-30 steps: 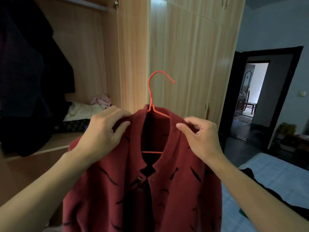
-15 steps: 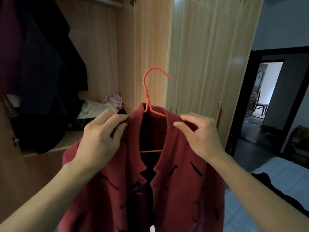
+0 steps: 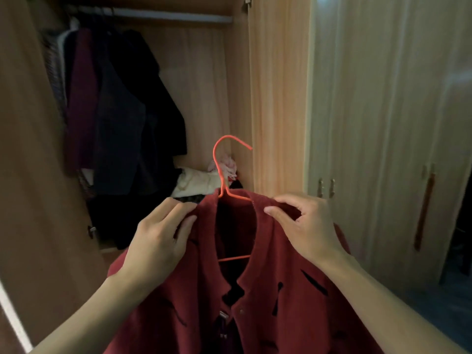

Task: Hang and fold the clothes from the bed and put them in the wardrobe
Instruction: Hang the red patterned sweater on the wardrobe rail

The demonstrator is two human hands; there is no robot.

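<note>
Facing our open wardrobe (image 3: 278, 98), left hand (image 3: 158, 241) and right hand (image 3: 306, 228) pinch the red jacket (image 3: 281, 302) shoulders; orange hanger (image 3: 222, 169) between our fingers.

Dark garments (image 3: 122, 118) hang beside a pale cloth pile (image 3: 196, 183); dark floor (image 3: 434, 310) shows at lower right.

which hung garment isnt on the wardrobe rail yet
The red jacket on the orange hanger, gripped by the left hand and right hand; the dark garments hang from the rail.
</note>
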